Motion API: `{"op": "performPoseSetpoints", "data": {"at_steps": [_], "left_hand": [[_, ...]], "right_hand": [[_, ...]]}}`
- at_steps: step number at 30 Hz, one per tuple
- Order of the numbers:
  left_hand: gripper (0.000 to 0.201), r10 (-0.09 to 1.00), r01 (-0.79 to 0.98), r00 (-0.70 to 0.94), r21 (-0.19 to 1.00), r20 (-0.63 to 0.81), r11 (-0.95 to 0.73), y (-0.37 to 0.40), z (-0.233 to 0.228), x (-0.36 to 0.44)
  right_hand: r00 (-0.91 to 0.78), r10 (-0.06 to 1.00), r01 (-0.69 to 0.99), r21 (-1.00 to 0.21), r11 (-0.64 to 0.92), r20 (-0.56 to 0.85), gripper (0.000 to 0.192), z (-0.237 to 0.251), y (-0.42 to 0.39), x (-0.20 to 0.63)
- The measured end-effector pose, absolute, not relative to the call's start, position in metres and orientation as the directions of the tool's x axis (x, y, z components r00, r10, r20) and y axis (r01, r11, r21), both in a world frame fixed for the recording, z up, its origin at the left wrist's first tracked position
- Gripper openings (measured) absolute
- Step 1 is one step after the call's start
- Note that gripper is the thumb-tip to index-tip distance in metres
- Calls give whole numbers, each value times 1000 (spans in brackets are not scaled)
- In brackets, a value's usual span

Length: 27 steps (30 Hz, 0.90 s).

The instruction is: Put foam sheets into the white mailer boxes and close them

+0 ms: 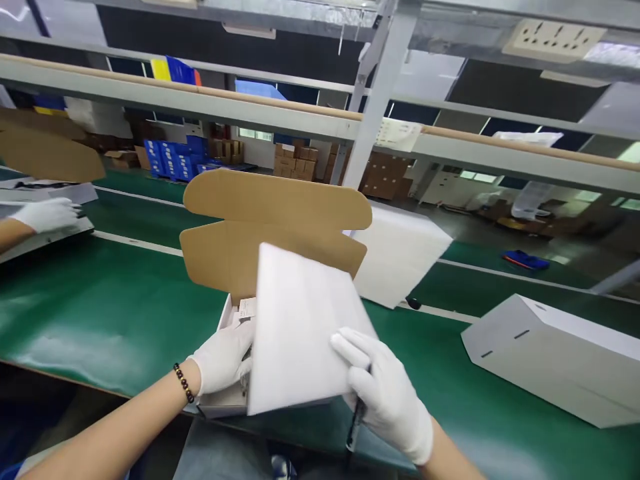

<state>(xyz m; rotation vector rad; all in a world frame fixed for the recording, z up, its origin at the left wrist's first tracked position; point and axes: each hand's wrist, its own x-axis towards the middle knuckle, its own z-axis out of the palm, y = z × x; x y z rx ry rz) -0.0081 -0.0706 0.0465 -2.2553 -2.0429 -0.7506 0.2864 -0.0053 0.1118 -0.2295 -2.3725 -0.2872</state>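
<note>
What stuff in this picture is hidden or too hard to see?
- Inside of the open box: head view, covered by the white foam sheet and the left hand.
- Dark pen-like thing: mostly hidden under the right hand.
- Print on the small label: too small.
- Co-worker's gloved hand: the rest is cut off by the left edge.

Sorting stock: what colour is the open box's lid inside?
Plain brown cardboard lid, head view.

Count: one open cardboard box point(235, 257); one white foam sheet point(300, 333); two closed white boxes point(400, 253) point(555, 360); three gloved hands point(225, 357) point(387, 393) point(47, 213); one black pen point(356, 423).
</note>
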Motion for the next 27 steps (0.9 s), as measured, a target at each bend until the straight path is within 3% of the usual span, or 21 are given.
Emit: {"op": "performPoseSetpoints", "data": {"at_steps": [4,6,8,12,17,20,24,27], "left_hand": [[42,954,926,-68,375,290,-48,-57,34,-15],[37,952,925,-132,381,277,17,-59,39,-32],[41,936,915,-227,387,268,110,-65,49,-53],[55,904,860,-382,430,190,273,-75,64,-59],[74,981,956,-189,220,-47,195,-58,57,-12],[72,989,954,-147,265,-1,142,-41,53,-9],[58,991,955,-52,295,125,13,-30,52,-20],[43,981,958,-22,286,191,-34,-35,47,-17]], "right_hand": [[-946,136,168,84,982,294,18,98,-2,238],[-984,162,166,53,985,78,31,88,1,219],[-980,194,194,3,981,-32,43,82,6,208],[-958,287,287,-164,944,-22,74,79,29,204],[-853,522,512,-180,840,13,96,76,67,199],[-821,570,554,-228,800,4,97,72,68,197],[-814,580,564,-274,779,-28,83,69,56,206],[-773,631,588,-303,750,62,74,63,50,220]]}}
